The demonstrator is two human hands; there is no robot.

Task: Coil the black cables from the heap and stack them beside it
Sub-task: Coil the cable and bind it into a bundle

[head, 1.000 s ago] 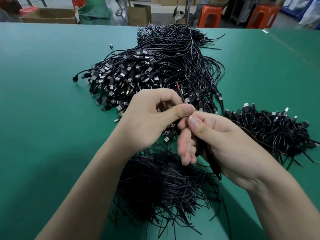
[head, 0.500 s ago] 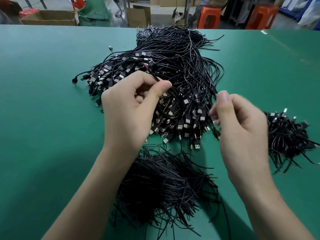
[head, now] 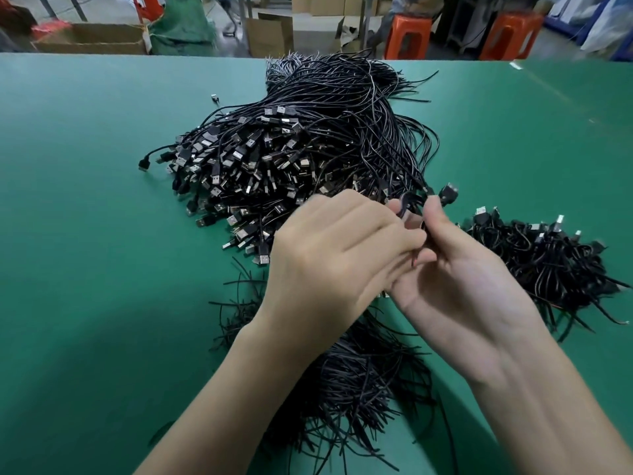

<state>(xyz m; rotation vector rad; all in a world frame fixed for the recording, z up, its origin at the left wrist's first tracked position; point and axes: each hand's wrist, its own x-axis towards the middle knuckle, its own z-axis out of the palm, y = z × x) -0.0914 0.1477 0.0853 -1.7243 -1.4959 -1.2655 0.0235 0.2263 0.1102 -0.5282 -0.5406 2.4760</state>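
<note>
A big heap of black cables point(head: 301, 149) with USB plugs lies in the middle of the green table point(head: 85, 234). To its right sits a smaller stack of coiled cables point(head: 548, 265). Both hands meet just in front of the heap. My right hand point(head: 459, 279) pinches a looped black cable point(head: 409, 204) between thumb and fingers, its plug point(head: 448, 193) sticking up above the thumb. My left hand point(head: 339, 258) has its fingers curled round the same cable beside the right thumb.
A pile of thin black ties point(head: 359, 382) lies near the front edge, partly under my forearms. One loose small connector point(head: 214, 97) rests at the far left of the heap. Cardboard boxes point(head: 92, 37) and orange stools point(head: 407, 36) stand beyond the table.
The hands were apart half a second ago, the left lifting a cable over the heap; now they have come together, to the right of the earlier spot, both holding one looped cable.
</note>
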